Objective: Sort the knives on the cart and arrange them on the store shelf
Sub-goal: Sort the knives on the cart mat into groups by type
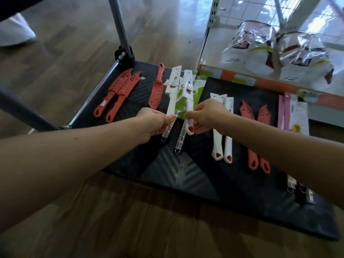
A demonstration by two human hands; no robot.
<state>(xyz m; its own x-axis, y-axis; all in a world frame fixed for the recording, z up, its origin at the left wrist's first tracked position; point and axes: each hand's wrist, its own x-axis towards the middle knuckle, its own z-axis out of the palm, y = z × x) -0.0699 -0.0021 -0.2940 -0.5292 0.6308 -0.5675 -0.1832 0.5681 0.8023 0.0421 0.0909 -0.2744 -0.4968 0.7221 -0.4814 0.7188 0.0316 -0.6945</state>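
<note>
Your left hand [152,122] grips one white knife [172,94]; your right hand [205,116] pinches a second white knife [187,84] against a green card [197,90], above the cart [121,161]. Red knives [119,94] far left, white pair [222,138] right.

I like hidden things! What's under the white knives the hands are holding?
Green packets sit right beneath the white knives, with two clear handles poking out. Under those is the black cart. What the packets cover cannot be seen.
</note>
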